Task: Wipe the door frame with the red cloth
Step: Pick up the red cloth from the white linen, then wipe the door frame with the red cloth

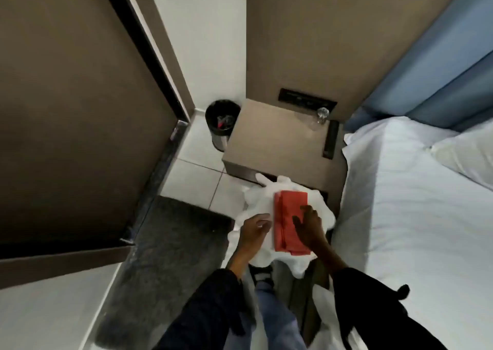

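A folded red cloth (pixel 288 216) lies on top of a crumpled white plastic bag (pixel 256 203) held in front of me. My right hand (pixel 310 227) rests on the cloth's right side with fingers spread over it. My left hand (pixel 252 229) grips the bag's left edge from below. A brown door (pixel 66 109) with a dark frame edge (pixel 144 48) stands at the left, apart from both hands.
A brown bedside table (pixel 274 141) stands ahead, with a glass (pixel 322 115) at its back. A black waste bin (pixel 221 123) sits to its left on white tiles. A dark mat (pixel 165 256) lies by the door. A white bed (pixel 416 216) fills the right.
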